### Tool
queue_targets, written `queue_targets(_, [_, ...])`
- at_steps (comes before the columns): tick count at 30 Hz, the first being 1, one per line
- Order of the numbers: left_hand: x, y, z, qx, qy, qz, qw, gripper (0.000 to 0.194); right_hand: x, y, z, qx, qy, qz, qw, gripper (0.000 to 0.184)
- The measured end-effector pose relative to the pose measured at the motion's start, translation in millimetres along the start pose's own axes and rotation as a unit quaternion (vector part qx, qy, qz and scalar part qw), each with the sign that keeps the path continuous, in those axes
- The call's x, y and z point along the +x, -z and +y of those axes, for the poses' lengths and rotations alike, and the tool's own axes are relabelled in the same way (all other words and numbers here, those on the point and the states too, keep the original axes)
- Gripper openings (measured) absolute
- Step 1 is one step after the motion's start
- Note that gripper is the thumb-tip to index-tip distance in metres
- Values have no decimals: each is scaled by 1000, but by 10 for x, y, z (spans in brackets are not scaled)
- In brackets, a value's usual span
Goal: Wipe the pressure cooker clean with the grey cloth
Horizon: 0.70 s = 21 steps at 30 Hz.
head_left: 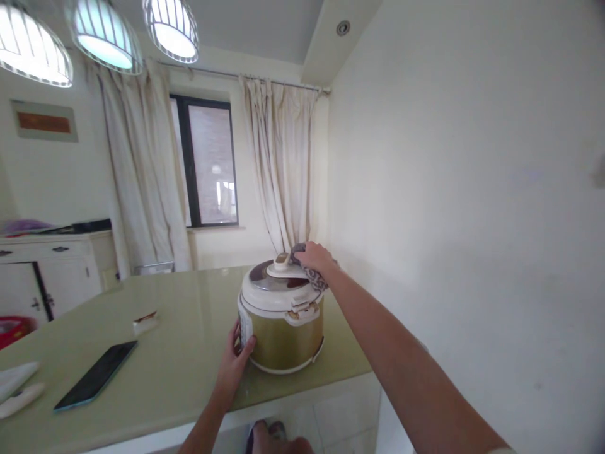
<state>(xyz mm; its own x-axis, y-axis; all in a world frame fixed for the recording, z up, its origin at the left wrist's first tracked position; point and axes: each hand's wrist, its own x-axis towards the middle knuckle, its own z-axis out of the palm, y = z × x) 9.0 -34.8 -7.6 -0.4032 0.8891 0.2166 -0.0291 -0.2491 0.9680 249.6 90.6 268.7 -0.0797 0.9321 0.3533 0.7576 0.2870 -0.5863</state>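
Note:
A gold and white electric pressure cooker (286, 331) stands near the front right corner of a pale green table (179, 328). My left hand (235, 362) rests against the cooker's lower left side, fingers spread on its wall. My right hand (314, 257) presses a grey patterned cloth (314, 275) onto the far right part of the white lid (276, 290), fingers closed over the cloth. A cream knob sits at the middle of the lid.
A dark phone (97, 374) lies flat at the left front of the table, with a small box (145, 321) behind it and white items (16, 388) at the left edge. A white wall runs close along the right. A white cabinet (51, 271) and curtained window stand behind.

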Motion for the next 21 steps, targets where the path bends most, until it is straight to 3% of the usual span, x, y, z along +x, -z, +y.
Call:
queue_targets(2, [-11,-3,26,0,4,-4,1000,109,122,69,169,77,-52,-23,995,47])
queue_targets(4, [-18,-9,46,3,10,-12,1000,111,89,112,399,113,-60,-19,992,44])
queue_targets(8, [-14,-18,43,19,6,-17,1000,114,-297,80,852,165,-57,27,984,46])
queue_targets(11, [-2,-21,18,35,3,-16,999,116,-668,-45,996,180,-26,97,978,47])
queue_targets(15, [5,-24,11,46,4,-5,999,116,-1057,-247,765,119,146,217,958,44])
queue_targets(18, [-4,-22,32,42,12,-5,999,122,-1110,-270,407,0,260,181,948,48])
queue_targets(21, [-17,-8,33,39,25,-6,999,121,-878,-152,132,-82,217,123,965,39])
